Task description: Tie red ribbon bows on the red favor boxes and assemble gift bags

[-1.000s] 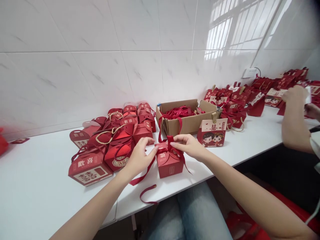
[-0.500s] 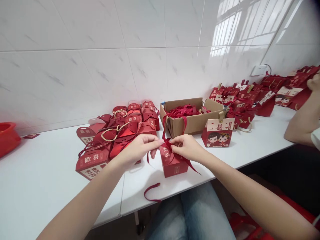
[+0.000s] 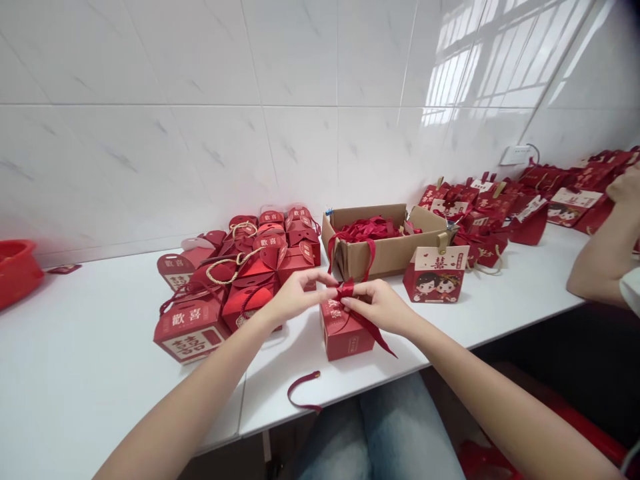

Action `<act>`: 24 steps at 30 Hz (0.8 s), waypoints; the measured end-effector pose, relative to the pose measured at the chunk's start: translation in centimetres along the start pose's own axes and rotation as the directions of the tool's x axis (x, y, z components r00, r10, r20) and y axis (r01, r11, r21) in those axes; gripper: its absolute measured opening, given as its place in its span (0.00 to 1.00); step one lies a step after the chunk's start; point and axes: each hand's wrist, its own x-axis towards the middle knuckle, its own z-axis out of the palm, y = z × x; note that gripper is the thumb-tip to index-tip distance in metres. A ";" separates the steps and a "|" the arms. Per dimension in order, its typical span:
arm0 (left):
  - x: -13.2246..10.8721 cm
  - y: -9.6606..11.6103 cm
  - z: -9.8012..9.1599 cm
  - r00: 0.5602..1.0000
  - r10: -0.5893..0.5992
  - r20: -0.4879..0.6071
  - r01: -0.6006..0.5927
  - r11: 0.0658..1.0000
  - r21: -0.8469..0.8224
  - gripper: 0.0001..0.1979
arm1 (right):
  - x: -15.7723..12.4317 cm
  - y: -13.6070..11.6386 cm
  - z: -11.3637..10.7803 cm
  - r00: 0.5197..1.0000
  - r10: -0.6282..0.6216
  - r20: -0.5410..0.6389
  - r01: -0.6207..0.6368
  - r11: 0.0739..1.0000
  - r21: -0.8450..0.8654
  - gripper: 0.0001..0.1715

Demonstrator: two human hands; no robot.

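A small red box [image 3: 349,339] with pale characters stands near the table's front edge. Dark red ribbon [image 3: 371,331] is gathered on its top, one tail hanging down to the right. My left hand [image 3: 301,293] reaches in from the left, its fingertips closed on the ribbon at the top of the box. From the right, my right hand [image 3: 381,303] pinches the same ribbon between thumb and fingers. The fingertips of both hands nearly meet. A loose piece of ribbon [image 3: 295,393] lies curved on the table in front of the box.
Grouped red boxes [image 3: 193,327] stand at the left. Behind is a cardboard box [image 3: 395,257] of ribbons. A red box with cartoon figures [image 3: 436,283] and more red boxes stand at the right, near another person's arm [image 3: 600,247]. A red basin [image 3: 19,273] sits far left.
My left fingers have moved from beside the ribbon onto the top of the bunch. Both hands are closer together on it. The view has shifted slightly.
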 end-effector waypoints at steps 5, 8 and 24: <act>-1.3 -1.0 1.5 0.994 0.094 -0.061 -0.092 0.995 0.034 0.12 | -0.1 0.3 0.5 0.990 0.011 -0.139 0.000 0.997 0.082 0.12; -1.4 -1.3 2.4 0.992 0.117 -0.051 -0.117 0.993 0.009 0.11 | -0.2 0.5 0.7 0.965 0.019 -0.260 0.017 0.991 0.135 0.16; -1.2 -1.7 3.5 0.987 0.015 -0.163 -0.024 0.998 -0.057 0.14 | -0.7 0.4 1.3 0.936 -0.090 -0.341 0.104 0.994 0.023 0.11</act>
